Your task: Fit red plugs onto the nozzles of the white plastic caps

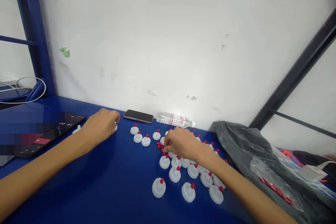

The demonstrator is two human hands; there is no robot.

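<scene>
The fingers (116, 116) of the left hand (101, 126) curl downward at a white cap (115, 126), which is mostly hidden behind them; whether they are clamped on it I cannot tell. The fingers (168, 139) of the right hand (183, 143) bend down with the thumb close to them, at a small pile of red tips (159, 146); whether a tip is pinched between them is hidden.

Both hands are over the blue tabletop (105, 185), the left toward its back left part, the right well apart from it, above a crowd of white caps with red tips (193, 171). This crowd spreads under and around the right hand and forearm, its nearest caps lying toward the front edge. Between the hands, a group of three capped pieces (138, 137) sits toward the back edge. A white piece with a bare nozzle (77, 130) shows partly behind the left wrist.

Along the back edge, by the wall (168, 42), a dark phone (138, 116) lies flat just beside a clear bottle (174, 119) on its side, its lid pointing right. A larger phone (56, 134) with a lit timer lies at the left. On the right, a grey plastic bag (236, 140) carries a clear bag of red pieces (275, 187).
</scene>
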